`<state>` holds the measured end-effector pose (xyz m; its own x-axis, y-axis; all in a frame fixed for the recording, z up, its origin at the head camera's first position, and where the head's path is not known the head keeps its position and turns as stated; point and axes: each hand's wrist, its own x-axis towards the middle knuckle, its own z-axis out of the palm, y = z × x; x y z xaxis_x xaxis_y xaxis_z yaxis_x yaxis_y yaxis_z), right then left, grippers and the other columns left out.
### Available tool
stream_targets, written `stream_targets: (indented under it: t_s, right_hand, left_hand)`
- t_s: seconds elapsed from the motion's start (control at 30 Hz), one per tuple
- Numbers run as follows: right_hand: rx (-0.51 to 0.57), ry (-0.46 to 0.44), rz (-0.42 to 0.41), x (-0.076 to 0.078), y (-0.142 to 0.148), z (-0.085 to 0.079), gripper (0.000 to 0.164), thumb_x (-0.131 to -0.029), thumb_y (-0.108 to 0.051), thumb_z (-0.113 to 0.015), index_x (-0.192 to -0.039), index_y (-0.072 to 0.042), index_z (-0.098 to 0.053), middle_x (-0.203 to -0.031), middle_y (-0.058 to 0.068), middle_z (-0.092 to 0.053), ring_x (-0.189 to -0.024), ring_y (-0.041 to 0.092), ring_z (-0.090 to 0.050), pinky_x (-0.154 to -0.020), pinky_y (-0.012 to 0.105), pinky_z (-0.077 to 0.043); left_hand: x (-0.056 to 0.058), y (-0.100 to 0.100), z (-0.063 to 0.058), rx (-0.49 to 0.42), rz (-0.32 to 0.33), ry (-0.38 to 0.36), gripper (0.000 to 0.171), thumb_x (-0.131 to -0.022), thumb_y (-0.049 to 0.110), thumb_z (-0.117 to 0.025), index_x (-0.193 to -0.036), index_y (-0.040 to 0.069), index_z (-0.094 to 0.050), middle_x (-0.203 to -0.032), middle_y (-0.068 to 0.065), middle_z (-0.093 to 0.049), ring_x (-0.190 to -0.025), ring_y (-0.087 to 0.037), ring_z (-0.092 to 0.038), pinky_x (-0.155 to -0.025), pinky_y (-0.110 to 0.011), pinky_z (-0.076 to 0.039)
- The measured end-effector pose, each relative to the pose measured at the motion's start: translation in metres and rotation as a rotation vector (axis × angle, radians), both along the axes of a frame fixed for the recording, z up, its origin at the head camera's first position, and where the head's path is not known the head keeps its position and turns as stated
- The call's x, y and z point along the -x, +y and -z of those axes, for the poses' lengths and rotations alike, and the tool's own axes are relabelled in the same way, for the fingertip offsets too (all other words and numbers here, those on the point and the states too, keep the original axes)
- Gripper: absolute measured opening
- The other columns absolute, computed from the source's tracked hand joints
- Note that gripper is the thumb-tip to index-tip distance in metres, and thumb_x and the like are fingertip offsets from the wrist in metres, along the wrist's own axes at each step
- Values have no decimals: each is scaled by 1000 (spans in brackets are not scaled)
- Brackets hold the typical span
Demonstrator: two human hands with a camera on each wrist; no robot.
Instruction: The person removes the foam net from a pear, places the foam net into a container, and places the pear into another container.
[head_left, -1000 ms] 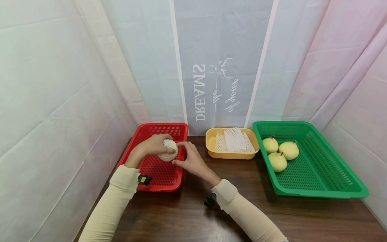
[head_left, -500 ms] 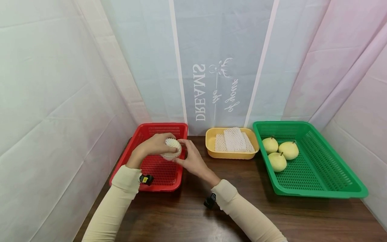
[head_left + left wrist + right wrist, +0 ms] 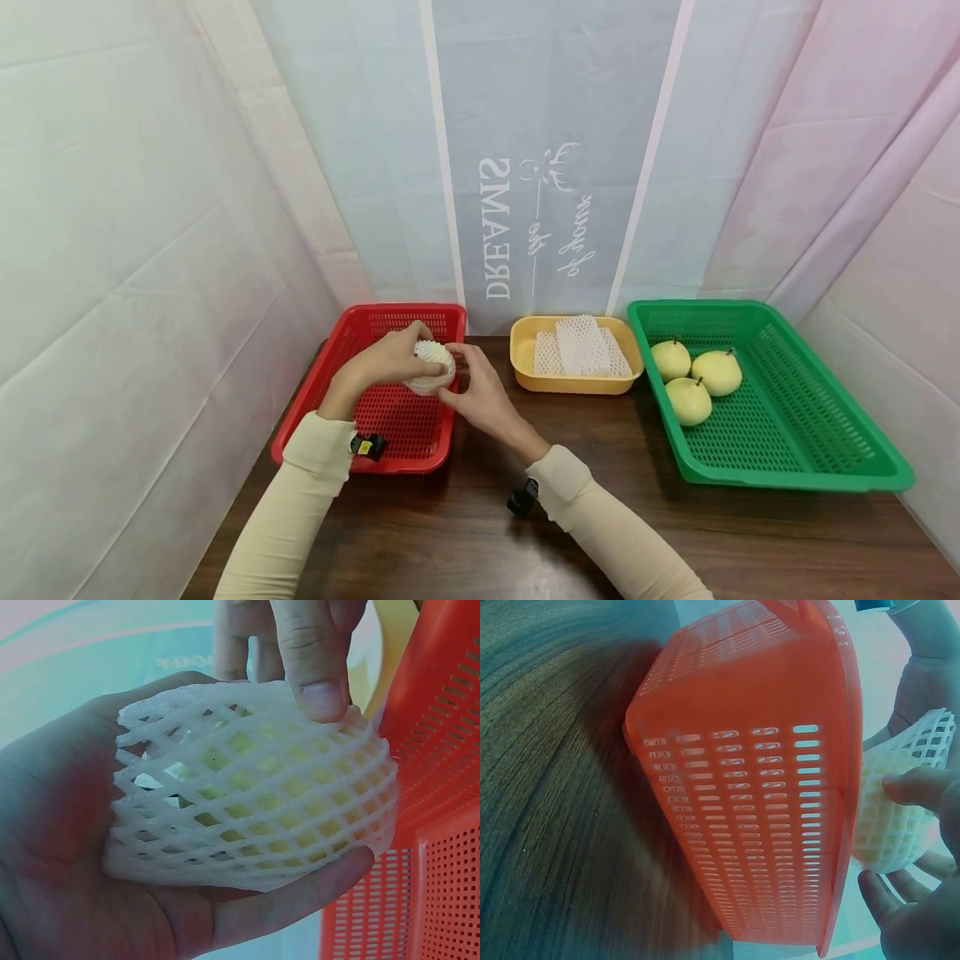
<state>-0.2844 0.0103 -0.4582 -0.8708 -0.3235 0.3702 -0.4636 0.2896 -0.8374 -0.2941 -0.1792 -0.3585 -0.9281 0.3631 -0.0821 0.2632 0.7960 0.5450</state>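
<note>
Over the red basket (image 3: 438, 458), my left hand (image 3: 388, 360) holds a pale yellow pear (image 3: 277, 802) in a white foam net (image 3: 187, 709). In the left wrist view the net lies across the palm, its loose end towards the wrist, with a finger along its lower side. My right hand (image 3: 483, 396) grips the netted pear from the right, near the basket's right rim. Its thumb (image 3: 915, 787) presses on the net; its other fingers reach round the end of the pear, partly hidden.
A yellow tray (image 3: 577, 386) with several flat foam nets (image 3: 583, 346) stands at the back middle. On the right, a green basket (image 3: 795, 481) holds three bare pears (image 3: 716, 372). Both stand on the dark wooden table (image 3: 465, 533), with curtains behind and at the sides.
Both hands and the netted pear have shifted slightly to the right, towards the red basket's right rim. The trays and the three pears have stayed put.
</note>
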Motion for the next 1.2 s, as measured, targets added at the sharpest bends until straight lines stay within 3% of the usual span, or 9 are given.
stream_targets:
  t_s: [0.2,0.43,0.77,1.07,1.2]
  right_hand:
    - [25,6,-6,0,1,0,68,-89,-1,-81,-149,-8,-49,-142,15,-54,-130,34,-60,-108,51,-55]
    - [34,34,3,0,2,-3,67,-89,-1,-81,-148,-5,-51,-139,18,-56,-129,35,-61,-106,51,-56]
    - [25,33,38,0,8,0,67,-88,-5,-84,-148,-7,-52,-140,14,-58,-126,28,-64,-103,40,-58]
    - [41,28,54,0,14,0,65,-89,-9,-84,-147,-6,-54,-136,15,-61,-121,28,-66,-101,41,-59]
    - [54,17,53,-1,18,-1,65,-89,-8,-85,-146,-6,-54,-137,16,-60,-123,31,-65,-102,47,-58]
  left_hand:
    - [0,-2,2,-51,-25,12,61,-88,37,-84,-128,7,-47,-108,-14,-68,-91,-22,-68,-80,-34,-62]
    - [-4,-2,2,-102,-2,61,53,-91,33,-81,-126,5,-53,-111,-14,-68,-95,-23,-67,-79,-33,-61]
    - [-8,-4,6,-121,-2,92,51,-96,41,-73,-134,9,-58,-113,-10,-70,-98,-23,-66,-87,-41,-59]
    - [-10,1,11,-153,-34,119,51,-102,41,-66,-139,9,-53,-123,-14,-69,-101,-24,-67,-88,-43,-60]
    - [-11,3,13,-167,-44,116,52,-102,45,-66,-140,11,-52,-127,-13,-68,-108,-27,-67,-92,-46,-60]
